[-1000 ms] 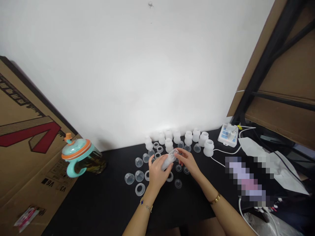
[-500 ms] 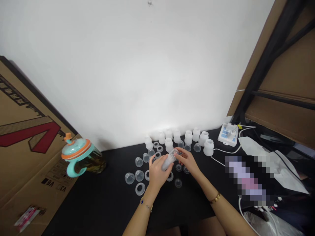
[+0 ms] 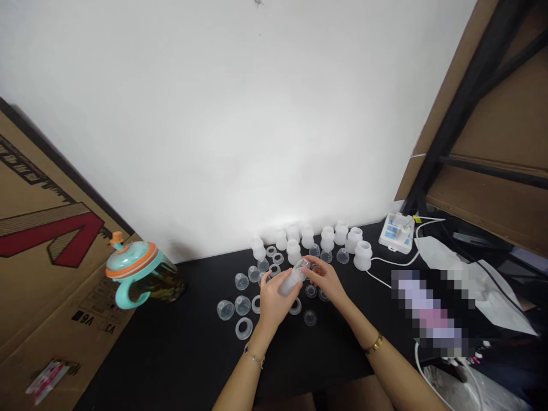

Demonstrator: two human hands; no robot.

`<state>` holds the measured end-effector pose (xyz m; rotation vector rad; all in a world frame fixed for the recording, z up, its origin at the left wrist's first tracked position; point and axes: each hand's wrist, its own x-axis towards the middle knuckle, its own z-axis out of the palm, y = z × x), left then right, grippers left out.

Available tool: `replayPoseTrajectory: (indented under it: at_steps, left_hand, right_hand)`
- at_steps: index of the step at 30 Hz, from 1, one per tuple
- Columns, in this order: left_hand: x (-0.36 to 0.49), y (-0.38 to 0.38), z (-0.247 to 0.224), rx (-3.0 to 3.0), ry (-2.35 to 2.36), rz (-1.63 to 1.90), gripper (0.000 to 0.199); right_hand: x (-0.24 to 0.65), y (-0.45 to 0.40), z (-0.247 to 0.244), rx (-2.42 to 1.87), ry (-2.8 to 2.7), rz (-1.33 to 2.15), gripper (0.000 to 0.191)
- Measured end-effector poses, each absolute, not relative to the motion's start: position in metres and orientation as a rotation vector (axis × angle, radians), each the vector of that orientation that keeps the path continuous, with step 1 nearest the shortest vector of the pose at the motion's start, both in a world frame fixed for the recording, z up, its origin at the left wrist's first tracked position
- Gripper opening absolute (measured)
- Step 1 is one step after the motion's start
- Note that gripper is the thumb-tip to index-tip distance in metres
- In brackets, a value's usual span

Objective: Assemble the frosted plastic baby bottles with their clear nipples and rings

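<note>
A whitish bottle (image 3: pixel 290 283) with a clear top lies tilted in my left hand (image 3: pixel 276 297), whose fingers are wrapped round its body. My right hand (image 3: pixel 323 277) has its fingertips on the bottle's clear top. Behind my hands stand several white bottles (image 3: pixel 293 252) near the wall. Clear domed caps (image 3: pixel 242 305) and pale rings (image 3: pixel 244 328) are spread to the left of my hands. Other clear round pieces (image 3: pixel 310 318) lie below and beside my right hand. Some parts are hidden behind my fingers.
A turquoise-lidded jug (image 3: pixel 137 271) stands at the left beside a cardboard box (image 3: pixel 47 274). To the right are a white power strip (image 3: pixel 397 233), its cables, white paper (image 3: pixel 496 297) and a blurred-out object. A pale wall rises behind the black table (image 3: pixel 162 354).
The view has shifted very slightly. My left wrist has turned a little, and both hands stay on the same bottle.
</note>
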<state>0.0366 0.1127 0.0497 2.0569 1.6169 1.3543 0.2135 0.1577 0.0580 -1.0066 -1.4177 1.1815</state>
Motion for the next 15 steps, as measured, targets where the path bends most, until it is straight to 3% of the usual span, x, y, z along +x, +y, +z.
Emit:
replayPoseTrajectory:
  at_steps: [15]
  left_hand:
    - [0.0356,0.1139,0.0558,1.516,1.429,1.401,0.041]
  right_hand:
    - [0.2136,0.1533,0.0634,-0.981,-1.427,1.188,0.05]
